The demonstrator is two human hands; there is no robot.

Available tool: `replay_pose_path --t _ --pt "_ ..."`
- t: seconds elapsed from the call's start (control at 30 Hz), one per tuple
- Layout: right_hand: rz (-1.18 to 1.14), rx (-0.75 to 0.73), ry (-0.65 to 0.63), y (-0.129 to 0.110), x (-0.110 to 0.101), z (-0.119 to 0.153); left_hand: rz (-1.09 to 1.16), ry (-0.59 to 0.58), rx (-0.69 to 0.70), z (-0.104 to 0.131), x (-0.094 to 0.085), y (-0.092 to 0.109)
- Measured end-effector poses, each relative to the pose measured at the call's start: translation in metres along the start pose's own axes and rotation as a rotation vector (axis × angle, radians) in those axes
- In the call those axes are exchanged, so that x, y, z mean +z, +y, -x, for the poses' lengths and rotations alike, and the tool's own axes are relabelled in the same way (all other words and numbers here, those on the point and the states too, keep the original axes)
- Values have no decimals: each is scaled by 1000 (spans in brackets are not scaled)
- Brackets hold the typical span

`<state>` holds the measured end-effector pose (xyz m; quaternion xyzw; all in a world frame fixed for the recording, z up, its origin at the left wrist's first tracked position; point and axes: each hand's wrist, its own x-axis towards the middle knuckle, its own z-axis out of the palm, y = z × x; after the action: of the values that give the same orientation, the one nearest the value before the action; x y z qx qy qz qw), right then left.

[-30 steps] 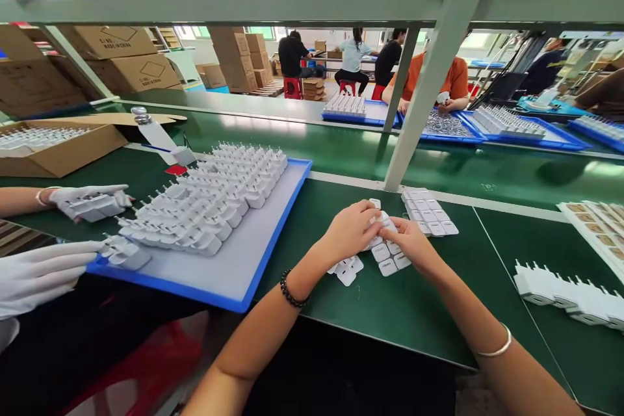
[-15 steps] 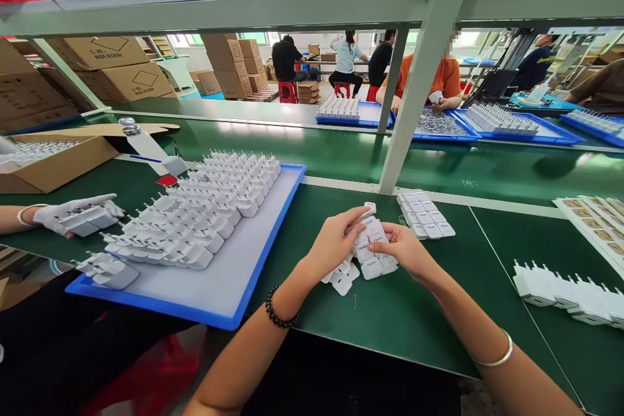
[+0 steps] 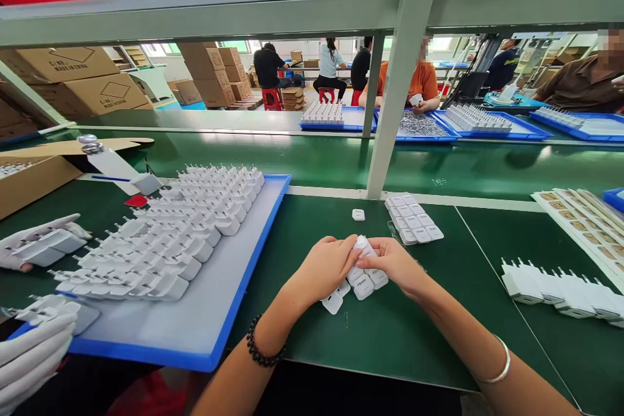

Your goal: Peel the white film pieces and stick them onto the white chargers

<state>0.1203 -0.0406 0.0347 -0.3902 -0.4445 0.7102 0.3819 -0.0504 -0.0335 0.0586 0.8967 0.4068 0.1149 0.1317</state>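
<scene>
At the left, a co-worker's gloved hand (image 3: 22,242) holds a few plugs (image 3: 51,247), and another gloved hand (image 3: 36,351) is at the front left corner of the blue tray (image 3: 146,352). More plugs (image 3: 180,234) stand in rows in the tray, pins up. We should keep our left elbow off the tray's right edge so we don't bump them. Next comes our left hand (image 3: 324,270), its fingers pinched on the white squares (image 3: 363,286) over the counter (image 3: 414,338), between its front and back edges. Some loose squares (image 3: 334,301) lie under that hand, so we'd best not push them about. Our right hand (image 3: 394,263) pinches the same white squares from the other side. Our fingers hide just how they touch. A soft hold on the sides seems best, with corners lined up and the small print facing up so we can see it. Farther back, one lone square (image 3: 358,214) sits near the counter's back edge, and a neat pile of squares (image 3: 414,220) is just beside that edge, to the right. We should leave both alone while our hands are full. A row of plugs (image 3: 560,289) and some flat sheets (image 3: 582,231) are at the counter's right side, well apart from our fingers.
</scene>
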Motion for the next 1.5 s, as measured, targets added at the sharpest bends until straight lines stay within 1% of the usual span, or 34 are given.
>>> replay_pose_path --t 0.07,0.17,0.2,0.27,0.37,0.47,0.57,0.63,0.73,0.8,0.9,0.97,1.03,1.07,1.1,1.17,1.23,1.3,1.33,1.43,1.5 --pt "2 12 -18 -2 1 1 16 -4 7 1 -2 -1" --pt "-2 33 -59 -3 2 3 56 6 -32 3 -3 -1" --pt "-5 35 -66 -3 2 3 79 21 -54 3 -2 -1" --pt "-9 26 -52 -1 2 3 82 93 -98 2 1 -2" --pt "6 14 3 1 1 1 -2 207 -156 -1 7 -3" --pt "22 32 -8 1 1 2 -15 187 -144 -3 11 -6" --pt "35 34 -59 -4 1 4 37 181 -130 1 8 -8" --pt "45 39 -97 -8 0 6 83 233 -170 3 3 -6" --pt "84 63 -127 -16 -4 8 175 344 -234 6 -3 0" --pt "133 92 -121 -22 -8 10 211 383 -250 5 -4 5" --pt "205 159 -101 -31 -17 15 200 384 -244 4 -5 5" --pt "265 196 -98 -36 -27 19 150 416 -267 6 -7 -2" --pt "324 215 -85 -42 -39 23 56 476 -355 8 -11 -14" --pt "341 212 -63 -44 -45 25 1 488 -400 10 -13 -20" --pt "349 202 -26 -46 -50 26 -49 469 -419 10 -14 -25" --pt "347 178 67 -47 -56 26 -103 367 -347 10 -13 -32" --pt "363 172 120 -46 -56 23 -125 292 -220 8 -8 -33" --pt "401 172 126 -41 -51 19 -144 280 -142 6 -2 -31" --pt "416 164 124 -38 -48 16 -157 280 -125 6 1 -30" --pt "435 126 128 -31 -40 12 -176 290 -122 6 5 -29" --pt "429 119 131 -27 -36 11 -162 338 -106 7 5 -27"
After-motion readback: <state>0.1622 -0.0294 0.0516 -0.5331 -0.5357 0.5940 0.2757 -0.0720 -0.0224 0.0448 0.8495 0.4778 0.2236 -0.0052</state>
